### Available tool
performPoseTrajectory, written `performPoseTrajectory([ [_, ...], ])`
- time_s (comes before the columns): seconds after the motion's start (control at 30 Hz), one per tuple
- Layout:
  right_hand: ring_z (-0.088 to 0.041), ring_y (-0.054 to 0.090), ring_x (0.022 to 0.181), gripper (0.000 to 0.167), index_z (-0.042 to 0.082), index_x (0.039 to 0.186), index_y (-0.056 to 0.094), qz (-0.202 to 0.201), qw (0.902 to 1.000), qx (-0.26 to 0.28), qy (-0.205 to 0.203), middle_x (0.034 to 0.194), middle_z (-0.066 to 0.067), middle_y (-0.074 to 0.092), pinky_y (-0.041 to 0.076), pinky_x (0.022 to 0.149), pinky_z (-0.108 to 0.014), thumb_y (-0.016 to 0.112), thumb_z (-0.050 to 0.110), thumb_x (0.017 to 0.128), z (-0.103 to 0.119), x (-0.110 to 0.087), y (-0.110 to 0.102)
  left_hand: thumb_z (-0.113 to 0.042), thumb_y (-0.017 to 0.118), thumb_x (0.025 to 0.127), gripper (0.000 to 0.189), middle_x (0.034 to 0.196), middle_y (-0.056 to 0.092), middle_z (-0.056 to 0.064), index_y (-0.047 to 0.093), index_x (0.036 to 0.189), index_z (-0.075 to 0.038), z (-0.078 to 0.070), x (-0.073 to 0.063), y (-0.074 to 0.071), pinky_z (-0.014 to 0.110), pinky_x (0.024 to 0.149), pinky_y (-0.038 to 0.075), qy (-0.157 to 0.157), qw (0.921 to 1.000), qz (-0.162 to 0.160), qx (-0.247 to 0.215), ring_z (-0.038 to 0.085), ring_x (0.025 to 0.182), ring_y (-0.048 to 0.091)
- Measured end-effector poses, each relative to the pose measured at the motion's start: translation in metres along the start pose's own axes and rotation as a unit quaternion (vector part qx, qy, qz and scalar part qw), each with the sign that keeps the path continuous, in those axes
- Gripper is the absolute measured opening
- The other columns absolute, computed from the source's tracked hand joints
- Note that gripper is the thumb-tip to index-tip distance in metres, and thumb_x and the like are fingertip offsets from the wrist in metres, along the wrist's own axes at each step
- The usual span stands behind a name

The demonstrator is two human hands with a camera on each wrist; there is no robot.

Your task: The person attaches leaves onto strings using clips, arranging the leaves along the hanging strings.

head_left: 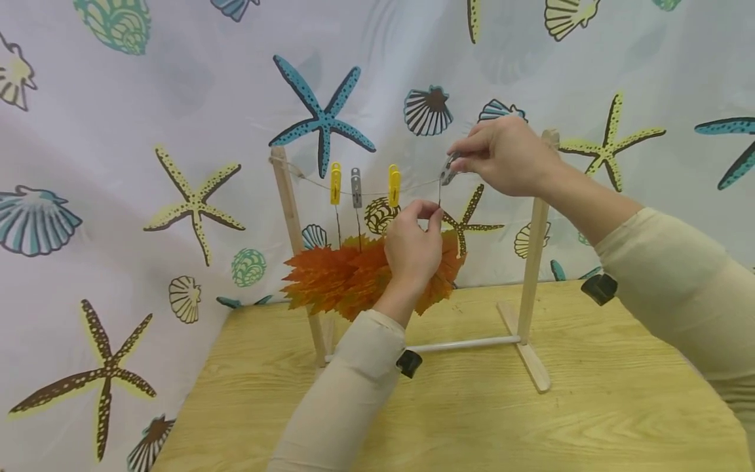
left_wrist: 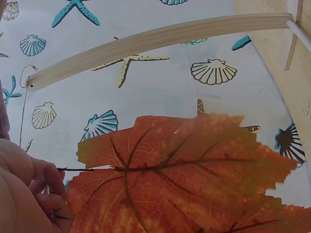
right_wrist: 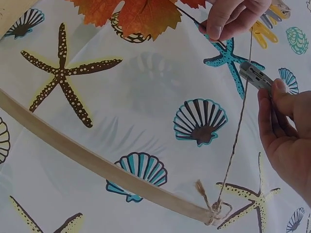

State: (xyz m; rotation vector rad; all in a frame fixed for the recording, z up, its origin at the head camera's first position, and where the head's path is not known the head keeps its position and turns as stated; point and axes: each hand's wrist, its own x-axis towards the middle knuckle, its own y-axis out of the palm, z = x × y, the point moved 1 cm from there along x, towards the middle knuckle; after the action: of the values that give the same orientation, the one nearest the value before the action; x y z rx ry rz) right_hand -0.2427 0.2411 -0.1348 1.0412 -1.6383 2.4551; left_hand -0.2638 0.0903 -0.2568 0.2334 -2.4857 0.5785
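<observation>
My left hand (head_left: 415,246) pinches the thin dark stem (left_wrist: 77,169) of an orange maple leaf (left_wrist: 165,170) just below a string (right_wrist: 237,133). My right hand (head_left: 510,157) grips a grey clothespin (right_wrist: 256,77) between thumb and fingers, its nose right at the string and close over the stem. Further left on the string, a yellow clothespin (head_left: 335,185), a grey clothespin (head_left: 356,190) and another yellow clothespin (head_left: 394,187) stand upright. Orange leaves (head_left: 330,275) hang below them in an overlapping row, partly hidden behind my left hand.
The string runs between a left wooden post (head_left: 286,196) and a right wooden post (head_left: 533,262). A white rod (head_left: 463,344) joins the posts low down, and a wooden foot (head_left: 533,367) rests on the wood-grain table (head_left: 472,419). Behind hangs a sheet (head_left: 194,85) printed with shells and starfish.
</observation>
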Motion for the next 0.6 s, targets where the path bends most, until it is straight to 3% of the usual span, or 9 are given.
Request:
performPoseTrajectory([
  [0.27, -0.023, 0.061, 0.081, 0.021, 0.004, 0.112, 0.076, 0.028, 0.9996, -0.009, -0.002, 0.093, -0.012, 0.073, 0.045, 0.065, -0.029, 0.069, 0.011, 0.094, 0.0049, 0.0037, -0.0002, -0.025, 0.065, 0.098, 0.014, 0.102, 0.076, -0.002, 0.075, 0.103, -0.015, -0.0013, 0.0016, -0.0002, 0.03, 0.061, 0.041, 0.002, 1.0, -0.003, -0.001, 0.017, 0.077, 0.062],
  [0.6, -0.023, 0.068, 0.083, 0.026, 0.003, 0.12, 0.072, 0.103, 0.9944, -0.024, 0.007, 0.108, -0.014, 0.076, 0.05, 0.069, -0.033, 0.065, 0.014, 0.098, 0.0101, 0.0106, -0.0043, -0.023, 0.066, 0.098, 0.014, 0.102, 0.076, -0.002, 0.075, 0.102, -0.014, -0.0018, 0.0036, -0.0016, 0.029, 0.06, 0.041, 0.003, 1.0, -0.002, -0.009, 0.016, 0.073, 0.06],
])
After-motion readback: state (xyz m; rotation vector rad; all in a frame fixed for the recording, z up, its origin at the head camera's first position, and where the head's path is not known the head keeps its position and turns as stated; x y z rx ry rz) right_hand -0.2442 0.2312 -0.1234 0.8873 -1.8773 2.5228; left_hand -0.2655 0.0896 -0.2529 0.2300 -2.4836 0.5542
